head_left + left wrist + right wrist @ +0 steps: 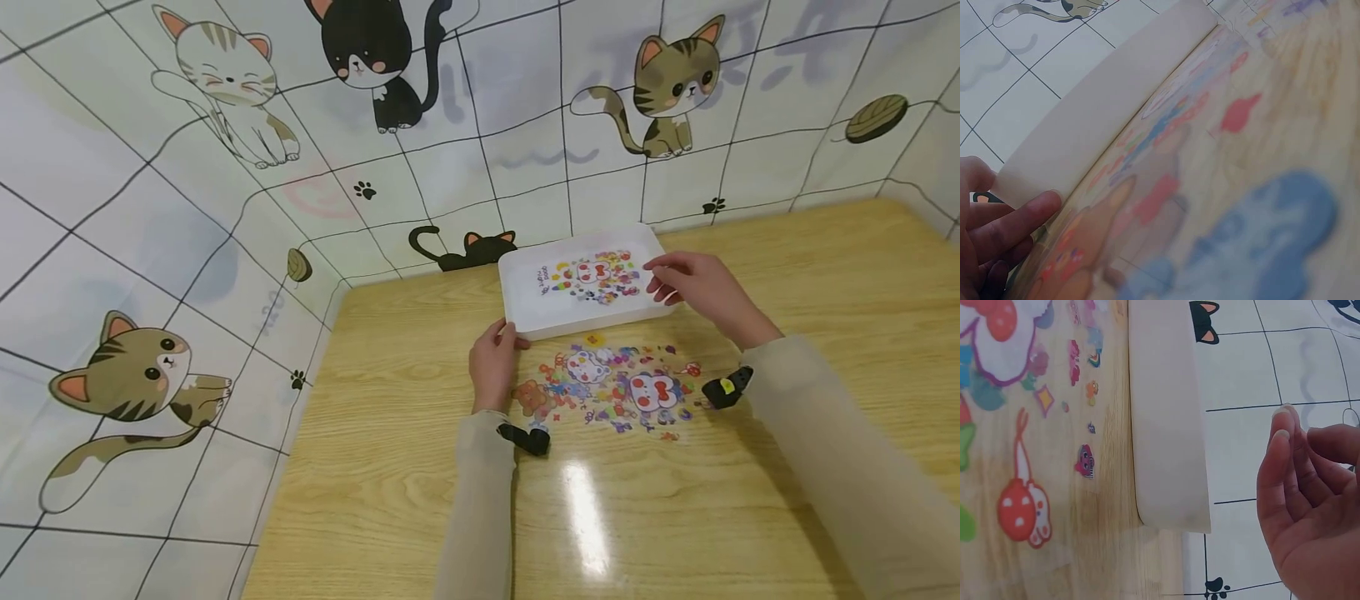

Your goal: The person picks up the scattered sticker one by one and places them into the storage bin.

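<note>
A shallow white tray (525, 287) lies at the back of the table, with small colourful cartoon pictures and lettering on its floor. My left hand (492, 365) grips its near left corner; in the left wrist view a fingertip (1044, 203) presses on the tray's outer wall (1104, 94). Over the tray's right end is my right hand (701, 287), its fingers loosely bent. The right wrist view shows that hand (1310, 494) beyond the tray wall (1166, 419), with nothing visible between thumb and fingers. Flat cartoon stickers (652, 392) are spread on the table in front of the tray.
The wooden table (390, 467) meets a tiled wall (525, 192) decorated with cats, just behind the tray. Among the stickers nearest my left wrist is a brown bear (532, 398). A black wrist camera (727, 387) sits at the right cuff, another (525, 437) at the left.
</note>
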{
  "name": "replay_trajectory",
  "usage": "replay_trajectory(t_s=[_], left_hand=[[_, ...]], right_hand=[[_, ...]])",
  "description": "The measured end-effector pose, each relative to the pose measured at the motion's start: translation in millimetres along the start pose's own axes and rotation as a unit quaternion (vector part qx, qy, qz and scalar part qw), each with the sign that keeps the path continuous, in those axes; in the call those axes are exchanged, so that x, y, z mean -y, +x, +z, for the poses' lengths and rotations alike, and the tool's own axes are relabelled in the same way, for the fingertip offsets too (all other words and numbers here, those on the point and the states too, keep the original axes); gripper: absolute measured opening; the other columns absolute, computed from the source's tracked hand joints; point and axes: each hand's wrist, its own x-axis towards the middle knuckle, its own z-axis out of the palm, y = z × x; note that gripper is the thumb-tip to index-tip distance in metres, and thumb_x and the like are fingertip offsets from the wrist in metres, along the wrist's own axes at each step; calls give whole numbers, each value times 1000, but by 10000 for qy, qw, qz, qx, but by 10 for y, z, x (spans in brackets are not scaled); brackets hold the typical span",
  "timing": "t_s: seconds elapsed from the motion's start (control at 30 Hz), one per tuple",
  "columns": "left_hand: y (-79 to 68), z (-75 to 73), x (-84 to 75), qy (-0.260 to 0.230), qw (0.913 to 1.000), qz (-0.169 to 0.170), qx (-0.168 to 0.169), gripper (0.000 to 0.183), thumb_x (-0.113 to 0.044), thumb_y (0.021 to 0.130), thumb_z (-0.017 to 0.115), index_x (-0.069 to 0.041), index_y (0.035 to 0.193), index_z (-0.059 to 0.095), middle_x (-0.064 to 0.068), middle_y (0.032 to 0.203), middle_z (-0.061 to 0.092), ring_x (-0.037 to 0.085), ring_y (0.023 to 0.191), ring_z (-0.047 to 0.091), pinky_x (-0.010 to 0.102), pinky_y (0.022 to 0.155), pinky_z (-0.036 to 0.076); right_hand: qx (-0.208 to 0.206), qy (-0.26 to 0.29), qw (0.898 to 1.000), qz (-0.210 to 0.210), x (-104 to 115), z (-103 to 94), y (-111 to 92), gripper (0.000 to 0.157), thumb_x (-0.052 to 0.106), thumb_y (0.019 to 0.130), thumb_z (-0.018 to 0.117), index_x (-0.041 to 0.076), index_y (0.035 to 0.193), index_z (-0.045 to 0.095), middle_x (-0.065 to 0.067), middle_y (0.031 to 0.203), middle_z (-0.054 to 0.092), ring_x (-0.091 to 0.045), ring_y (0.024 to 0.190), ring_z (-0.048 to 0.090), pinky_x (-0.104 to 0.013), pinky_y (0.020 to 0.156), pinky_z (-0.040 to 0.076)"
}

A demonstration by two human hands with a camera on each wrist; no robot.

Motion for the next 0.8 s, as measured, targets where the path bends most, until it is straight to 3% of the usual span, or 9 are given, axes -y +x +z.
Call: replay_trajectory(t_s=[0.37, 0.63, 0.8], left_hand=[[36, 7, -36, 29, 10000, -35, 24, 43, -42, 89, 46, -17, 122, 56, -8, 69, 66, 3, 92, 56, 31, 92, 34], [21, -9, -23, 84, 9999, -82, -27, 43, -44, 89, 45, -19, 122, 56, -7, 69, 66, 3, 94, 55, 31, 93, 33], [1, -3, -2, 104, 9999, -89, 22, 43, -44, 89, 46, -19, 121, 57, -7, 68, 66, 3, 93, 55, 31, 91, 34]], right_hand=[[27, -564, 9984, 22, -19, -103, -222, 44, 40, 94, 37, 8, 119, 52, -16, 97, 58, -29, 87, 57, -32, 72, 48], [428, -360, 9978, 346, -92, -127, -385, 50, 42, 92, 41, 5, 125, 47, -18, 107, 56, -30, 95, 55, -40, 80, 45], [421, -453, 9974, 360, -154, -114, -494, 49, 40, 93, 41, 3, 124, 47, -18, 108, 56, -27, 94, 55, -41, 81, 45]])
